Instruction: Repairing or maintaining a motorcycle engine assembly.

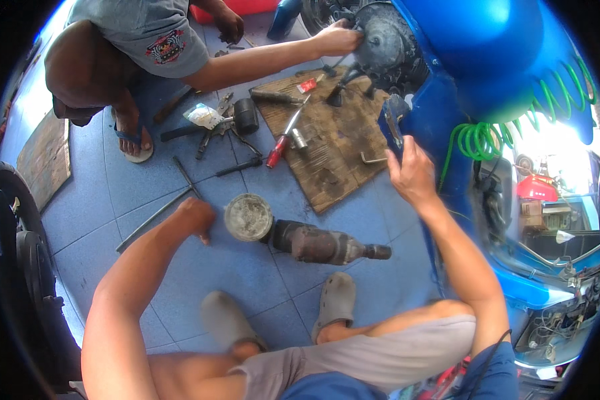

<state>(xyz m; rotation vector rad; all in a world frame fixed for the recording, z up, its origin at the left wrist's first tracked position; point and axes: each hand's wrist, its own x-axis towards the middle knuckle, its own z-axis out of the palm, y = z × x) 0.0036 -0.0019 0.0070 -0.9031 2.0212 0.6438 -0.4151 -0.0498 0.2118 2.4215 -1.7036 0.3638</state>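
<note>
- One blue vehicle body (487, 47) is filling the upper right; we are judging the work on it to be partway, not finished.
- A wooden board (333, 157) is lying on the tiles below it, bearing scattered tools.
- The round metal housing (380, 50) is standing exposed at the vehicle's lower side, and a co-worker's arm (273, 65) is reaching to its face. We are counting access as achieved; we are seeing no cover over it.
- A dark power tool (323, 245) is lying unused beside a round grey can (249, 217).
- A T-shaped rod (153, 221) is resting on the tiles. The left hand (197, 217) is hanging by its handle, fingers curled; we are unable to tell whether they are gripping it.
- The right hand (413, 170) is meeting the lower end of a dark part (393, 117); we are unable to tell whether it is clamping or merely resting.
- A red-handled screwdriver (280, 150) is lying across the board's edge.
- An L-shaped key (372, 159) is lying near the right edge; we are noting tidying as undone.
</note>
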